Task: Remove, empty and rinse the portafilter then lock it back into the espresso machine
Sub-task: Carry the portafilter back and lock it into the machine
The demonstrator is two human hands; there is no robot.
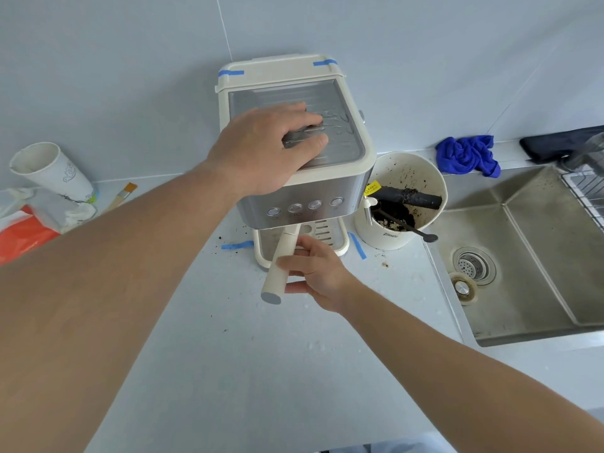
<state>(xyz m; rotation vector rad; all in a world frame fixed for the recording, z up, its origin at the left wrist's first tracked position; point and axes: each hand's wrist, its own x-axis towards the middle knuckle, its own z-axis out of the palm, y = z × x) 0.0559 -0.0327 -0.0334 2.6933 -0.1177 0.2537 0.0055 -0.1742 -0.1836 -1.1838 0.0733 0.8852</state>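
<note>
A cream and steel espresso machine (330,188) stands against the wall. Its portafilter sits under the front, and only the cream handle (283,253) shows, pointing toward me. My right hand (313,273) curls around the handle's right side, fingers touching it. My left hand (271,148) lies flat on the machine's metal top, fingers spread. To the right, a cream knock box (421,178) holds dark coffee grounds and a black bar. A steel sink (529,256) with a drain strainer lies at the far right.
A black spoon (421,233) leans out of the knock box. A blue cloth (467,155) lies behind the sink. On the left stand a paper cup (52,171), a brush (121,194) and an orange bag (23,233). Coffee crumbs and blue tape marks surround the machine's base.
</note>
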